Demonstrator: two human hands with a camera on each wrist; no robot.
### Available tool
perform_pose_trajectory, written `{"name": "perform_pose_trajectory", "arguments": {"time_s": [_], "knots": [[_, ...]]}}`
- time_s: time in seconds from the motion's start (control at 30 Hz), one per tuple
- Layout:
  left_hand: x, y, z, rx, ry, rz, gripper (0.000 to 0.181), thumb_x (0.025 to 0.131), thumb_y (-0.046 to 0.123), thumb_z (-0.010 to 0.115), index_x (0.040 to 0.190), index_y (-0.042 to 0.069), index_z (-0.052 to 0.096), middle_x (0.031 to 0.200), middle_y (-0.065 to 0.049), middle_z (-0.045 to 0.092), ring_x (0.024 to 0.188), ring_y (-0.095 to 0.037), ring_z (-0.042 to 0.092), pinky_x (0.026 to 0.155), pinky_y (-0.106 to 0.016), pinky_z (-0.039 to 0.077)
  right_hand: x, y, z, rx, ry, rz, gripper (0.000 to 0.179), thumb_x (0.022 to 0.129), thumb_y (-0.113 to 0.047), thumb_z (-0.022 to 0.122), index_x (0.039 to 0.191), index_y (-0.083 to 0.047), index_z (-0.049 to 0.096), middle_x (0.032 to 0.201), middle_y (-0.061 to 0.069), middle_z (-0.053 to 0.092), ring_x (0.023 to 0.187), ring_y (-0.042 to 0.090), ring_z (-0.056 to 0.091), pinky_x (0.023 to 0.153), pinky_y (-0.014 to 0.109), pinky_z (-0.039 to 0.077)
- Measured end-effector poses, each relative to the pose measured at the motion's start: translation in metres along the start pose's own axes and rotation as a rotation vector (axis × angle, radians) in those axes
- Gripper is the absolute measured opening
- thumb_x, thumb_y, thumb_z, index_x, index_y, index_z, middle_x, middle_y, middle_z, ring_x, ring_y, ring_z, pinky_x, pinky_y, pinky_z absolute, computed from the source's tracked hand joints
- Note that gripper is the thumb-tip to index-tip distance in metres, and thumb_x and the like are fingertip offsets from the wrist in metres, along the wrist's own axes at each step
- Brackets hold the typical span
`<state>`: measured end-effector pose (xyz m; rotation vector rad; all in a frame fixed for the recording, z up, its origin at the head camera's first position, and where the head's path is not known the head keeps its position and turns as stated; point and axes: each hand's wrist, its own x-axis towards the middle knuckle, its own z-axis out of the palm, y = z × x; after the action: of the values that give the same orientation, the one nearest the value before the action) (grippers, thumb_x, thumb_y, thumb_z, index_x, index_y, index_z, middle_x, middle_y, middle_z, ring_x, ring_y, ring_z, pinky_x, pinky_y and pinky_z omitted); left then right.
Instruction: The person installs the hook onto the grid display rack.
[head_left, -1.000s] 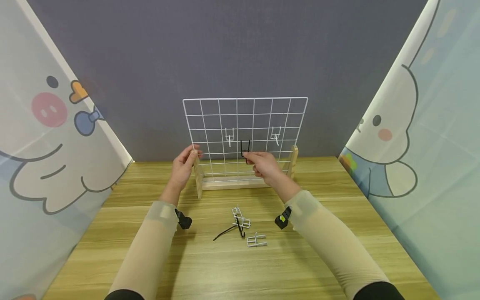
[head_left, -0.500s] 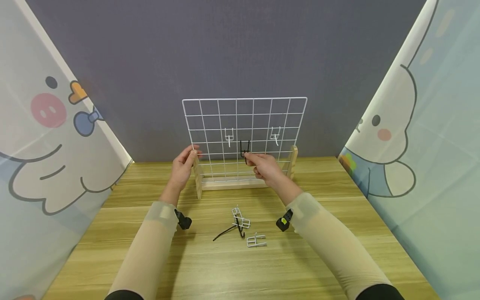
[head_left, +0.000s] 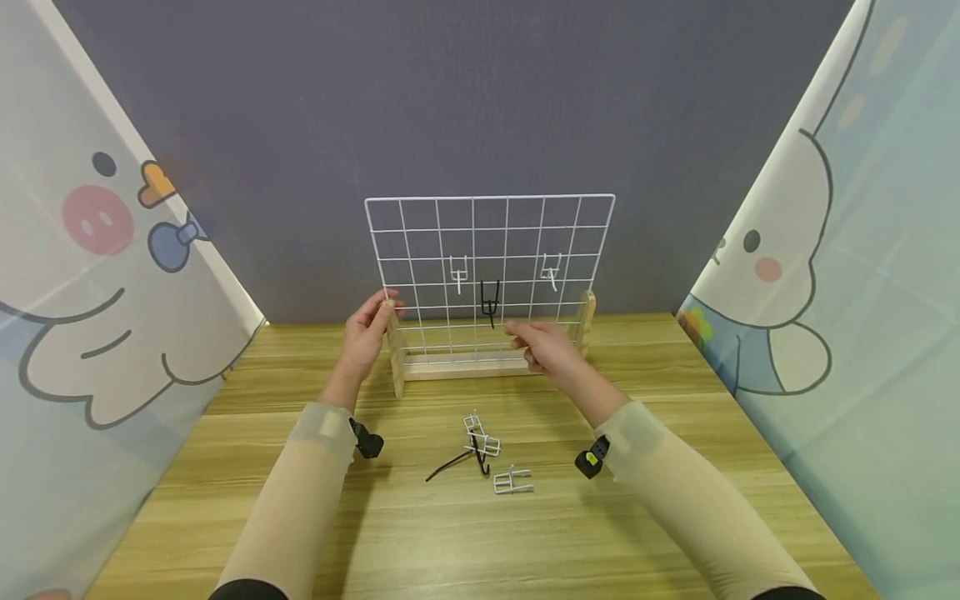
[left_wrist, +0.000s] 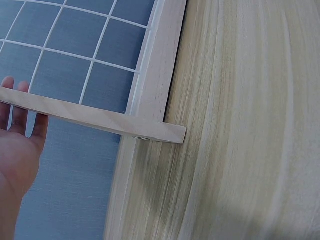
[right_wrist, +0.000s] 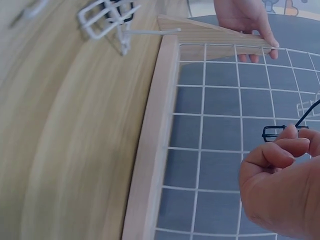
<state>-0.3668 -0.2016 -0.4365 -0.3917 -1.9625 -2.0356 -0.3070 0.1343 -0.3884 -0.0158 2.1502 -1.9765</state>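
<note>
A white wire grid panel (head_left: pixel 525 212) stands upright in a wooden stand (head_left: pixel 461 367). My left hand (head_left: pixel 365 332) grips the stand's left upright, fingers behind it, at the panel's left edge. On the middle of the grid hangs a black wire hook (head_left: pixel 490 305), its prong pointing down and forward. Just right of that prong is my right hand (head_left: pixel 547 346), fingers curled and nothing seen between them; in the right wrist view it partly covers the hook. Two white hooks hang higher up, a left one (head_left: pixel 459 273) and a right one (head_left: pixel 551 271).
On the wooden table (head_left: pixel 420 533) in front of the stand lies a small pile of white hooks (head_left: pixel 482 442) with a long black hook (head_left: pixel 450 465) among them. Another white hook (head_left: pixel 513 481) lies closer. A grey wall (head_left: pixel 480 100) rises behind, with printed cloths on both sides.
My right hand has let go of the black hook and drawn away to the right and slightly down. The hook stays on the grid. My left hand has not moved.
</note>
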Motion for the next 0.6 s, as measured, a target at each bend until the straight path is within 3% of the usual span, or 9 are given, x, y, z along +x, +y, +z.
{"name": "perform_pose_trajectory", "arguments": {"time_s": [0.07,0.27,0.43,0.5,0.6], "knots": [[0.0,0.001,0.0,-0.003,-0.005,0.004,0.022,0.116,0.026,0.058,0.133,0.023,0.072,0.115,0.011,0.077,0.108,-0.002,0.073,0.096,-0.022,0.052,-0.002,0.005,-0.003,-0.005,-0.008,-0.008,0.04,0.113,-0.03,0.064,0.137,0.001,0.069,0.091,-0.006,0.061,0.059,0.004,0.039,0.054,0.019,0.029],[0.0,0.001,0.0,-0.02,-0.006,0.013,0.024,0.116,0.023,0.058,0.136,0.017,0.072,0.119,0.004,0.078,0.107,-0.002,0.074,0.098,-0.023,0.052,-0.011,0.023,-0.012,-0.039,-0.055,-0.022,0.026,0.111,-0.027,0.067,0.12,-0.004,0.074,0.09,-0.006,0.063,0.06,0.005,0.042,0.058,0.022,0.031],[0.0,0.001,0.001,-0.017,0.005,0.02,0.03,0.117,0.022,0.057,0.14,0.006,0.067,0.112,0.015,0.078,0.105,-0.002,0.074,0.097,-0.024,0.053,-0.02,0.036,-0.018,-0.096,-0.112,-0.027,0.022,0.11,-0.032,0.069,0.1,-0.011,0.072,0.088,-0.005,0.062,0.062,0.007,0.042,0.059,0.024,0.034],[0.0,0.001,0.002,-0.018,0.004,0.021,0.037,0.117,0.022,0.056,0.144,-0.002,0.063,0.11,0.018,0.077,0.105,-0.002,0.074,0.098,-0.024,0.053,-0.023,0.04,-0.02,-0.118,-0.137,-0.03,0.024,0.11,-0.032,0.069,0.101,-0.01,0.071,0.089,-0.004,0.061,0.063,0.008,0.042,0.059,0.023,0.035],[0.0,0.001,0.002,-0.017,-0.001,0.024,0.037,0.117,0.022,0.056,0.144,-0.003,0.062,0.11,0.018,0.077,0.105,-0.002,0.074,0.1,-0.024,0.053,-0.029,0.045,-0.022,-0.157,-0.155,-0.026,0.025,0.11,-0.032,0.069,0.1,-0.01,0.071,0.09,-0.002,0.062,0.064,0.008,0.043,0.059,0.023,0.036]]}}
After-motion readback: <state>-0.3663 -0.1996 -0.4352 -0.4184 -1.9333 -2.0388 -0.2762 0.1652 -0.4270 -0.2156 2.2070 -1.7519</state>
